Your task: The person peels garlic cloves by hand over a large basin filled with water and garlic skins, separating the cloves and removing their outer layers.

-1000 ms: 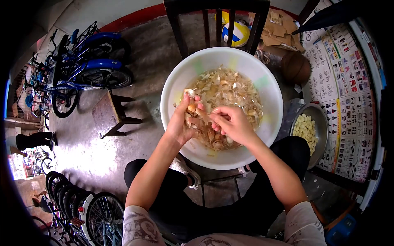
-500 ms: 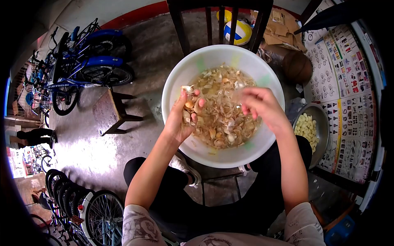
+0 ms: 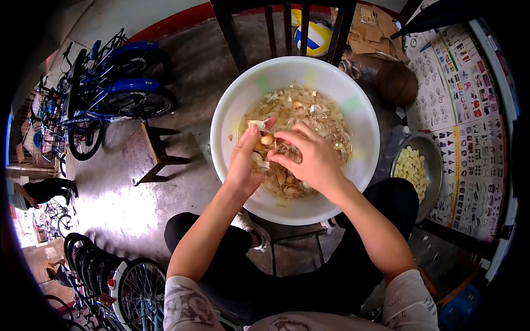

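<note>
My left hand [image 3: 244, 163] is closed around several unpeeled garlic cloves [image 3: 266, 139] above the left side of a wide white basin [image 3: 360, 124]. A piece of pale skin sticks up by its thumb. Reaching in from the right, my right hand [image 3: 313, 161] has its thumb and forefinger apart, with the fingertips close beside a brownish clove in the left hand. Whether they touch it I cannot tell. Water with loose garlic skins [image 3: 292, 179] and some cloves fills the basin's bottom.
A metal bowl [image 3: 435, 168] of peeled garlic cloves [image 3: 411, 172] stands right of the basin. Behind it are a dark wooden chair [image 3: 270, 30], a volleyball [image 3: 313, 39] and a basketball [image 3: 396, 86]. A wooden stool [image 3: 142, 151] and bicycles [image 3: 135, 96] are to the left.
My right hand has moved left and down, from over the basin's right side to the cloves in my left hand. The view has shifted slightly.
</note>
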Tool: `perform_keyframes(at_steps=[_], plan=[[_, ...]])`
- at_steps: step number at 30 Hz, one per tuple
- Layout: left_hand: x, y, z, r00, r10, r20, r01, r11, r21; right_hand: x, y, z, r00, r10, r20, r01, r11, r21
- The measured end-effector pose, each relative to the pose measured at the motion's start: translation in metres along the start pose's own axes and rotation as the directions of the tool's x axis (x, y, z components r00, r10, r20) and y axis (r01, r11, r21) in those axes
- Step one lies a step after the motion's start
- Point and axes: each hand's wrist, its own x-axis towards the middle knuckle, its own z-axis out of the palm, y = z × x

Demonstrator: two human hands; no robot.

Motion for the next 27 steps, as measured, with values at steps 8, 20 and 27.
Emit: perform_keyframes(at_steps=[8, 20, 27], plan=[[-0.004, -0.007, -0.001, 0.996, -0.050, 0.079, 0.044, 0.996, 0.079, 0.008, 0.012, -0.006, 0.963, 0.201, 0.181, -0.224, 0.968, 0.116], [-0.005, -0.003, -0.001, 0.999, -0.041, 0.005, 0.040, 0.995, 0.096, 0.010, 0.020, -0.009, 0.896, 0.263, 0.357, -0.354, 0.910, 0.218], [-0.007, -0.008, -0.001, 0.997, -0.051, 0.056, 0.041, 0.985, 0.167, -0.002, 0.025, 0.011, 0.942, 0.206, 0.265, -0.251, 0.957, 0.148]])
